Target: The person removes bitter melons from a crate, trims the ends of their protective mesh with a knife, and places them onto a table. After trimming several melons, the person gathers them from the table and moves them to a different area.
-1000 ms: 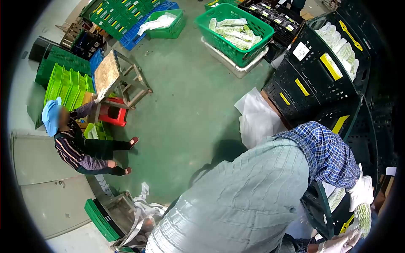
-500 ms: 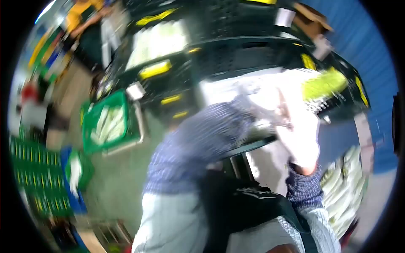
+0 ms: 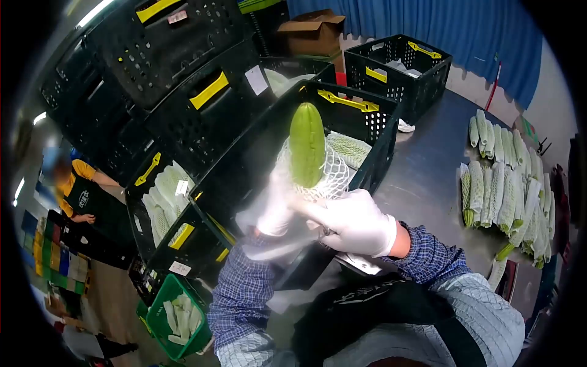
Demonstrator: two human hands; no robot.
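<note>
A green gourd-like vegetable (image 3: 307,144) points upward at the centre, its lower part inside a white foam net (image 3: 333,174). My left hand (image 3: 275,205), in a white glove and blurred, is closed at the base of the net. My right hand (image 3: 361,223), also white-gloved, has its fingers closed at the same netted end, touching the left hand. Pale translucent material hangs below the hands. Behind the vegetable is a large black crate (image 3: 391,131) with a netted vegetable (image 3: 348,150) inside.
Netted vegetables (image 3: 504,177) lie in rows on the dark table (image 3: 428,165) at right. Another black crate (image 3: 400,92) stands behind. Stacked black crates (image 3: 165,55) rise at left, above a green basket (image 3: 177,315). A person in yellow (image 3: 85,189) stands far left.
The view has swung, and the black crates and table now show more clearly. The vegetable has gone from lying sideways at the right to pointing upward at the centre, with both hands below it.
</note>
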